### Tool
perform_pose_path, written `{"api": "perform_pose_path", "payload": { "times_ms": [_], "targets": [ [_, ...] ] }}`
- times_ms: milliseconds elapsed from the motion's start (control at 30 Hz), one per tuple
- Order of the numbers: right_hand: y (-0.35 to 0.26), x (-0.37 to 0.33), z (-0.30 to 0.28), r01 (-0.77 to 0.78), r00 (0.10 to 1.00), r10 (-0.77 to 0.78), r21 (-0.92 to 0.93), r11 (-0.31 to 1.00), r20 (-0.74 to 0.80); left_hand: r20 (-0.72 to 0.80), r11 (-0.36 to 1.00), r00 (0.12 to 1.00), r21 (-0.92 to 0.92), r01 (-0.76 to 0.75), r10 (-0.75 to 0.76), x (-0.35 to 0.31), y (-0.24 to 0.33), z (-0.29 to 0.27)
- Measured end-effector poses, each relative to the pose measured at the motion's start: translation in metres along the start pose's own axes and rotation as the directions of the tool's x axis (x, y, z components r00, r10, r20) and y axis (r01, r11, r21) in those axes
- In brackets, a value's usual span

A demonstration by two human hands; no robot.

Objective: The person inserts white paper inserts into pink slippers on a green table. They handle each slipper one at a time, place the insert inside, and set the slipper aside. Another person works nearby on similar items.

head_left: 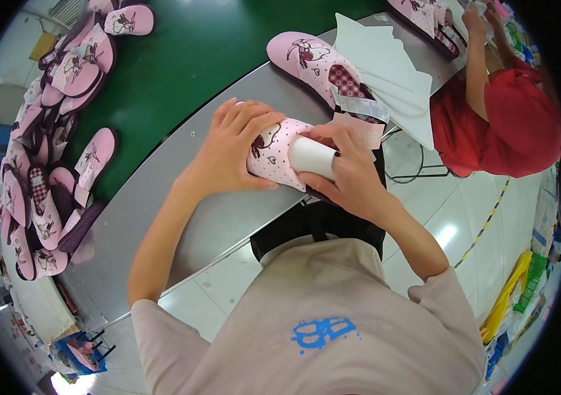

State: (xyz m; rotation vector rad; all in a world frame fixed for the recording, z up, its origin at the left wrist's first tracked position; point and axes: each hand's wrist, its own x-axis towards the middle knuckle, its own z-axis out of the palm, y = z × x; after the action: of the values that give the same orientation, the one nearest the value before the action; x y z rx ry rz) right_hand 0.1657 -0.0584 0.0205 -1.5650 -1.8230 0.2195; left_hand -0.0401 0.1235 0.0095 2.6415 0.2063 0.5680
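Note:
A pink slipper (279,153) with dark dots and a printed figure lies across the metal edge of the table in front of me. My left hand (238,148) wraps over its toe, fingers on the far side and thumb on the near side. At the slipper's opening, my right hand (346,161) grips a curled white paper sheet (313,157), which sits partly inside the slipper. A pale pink tag (361,130) shows beside the right hand. Just beyond lies another pink slipper (308,60) with a checkered lining and a clear strip at its opening.
A stack of white paper sheets (386,72) lies at the right. Many pink slippers (76,79) are heaped at the left along the green belt (188,59). A co-worker in red (491,125) sits at the right, near more slippers (428,23).

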Motion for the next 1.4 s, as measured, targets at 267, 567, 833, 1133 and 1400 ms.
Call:
{"api": "perform_pose_path", "payload": {
  "times_ms": [267,567,833,1133,1400],
  "targets": [
    [0.002,0.018,0.009,0.06,0.998,-0.065,-0.224,0.973,-0.019,-0.003,1.0,1.0,0.016,0.003,-0.003,0.0,-0.004,0.002],
    [0.016,0.04,0.029,0.108,0.994,-0.096,-0.268,0.957,0.057,-0.11,0.999,0.994,0.039,0.022,-0.017,0.001,-0.01,0.01],
    [0.017,0.04,0.032,0.169,0.983,-0.182,-0.309,0.936,-0.014,-0.044,0.998,0.999,0.055,0.028,-0.026,0.007,-0.008,0.0],
    [-0.02,-0.01,0.024,-0.025,0.963,-0.006,-0.108,0.994,-0.271,-0.178,0.956,0.94,-0.035,0.291,-0.293,0.002,-0.026,0.007],
    [-0.03,0.001,0.051,-0.152,0.956,0.212,0.275,0.949,-0.202,-0.428,0.954,0.853,-0.136,0.266,-0.299,0.026,-0.028,0.029]
  ]
}}
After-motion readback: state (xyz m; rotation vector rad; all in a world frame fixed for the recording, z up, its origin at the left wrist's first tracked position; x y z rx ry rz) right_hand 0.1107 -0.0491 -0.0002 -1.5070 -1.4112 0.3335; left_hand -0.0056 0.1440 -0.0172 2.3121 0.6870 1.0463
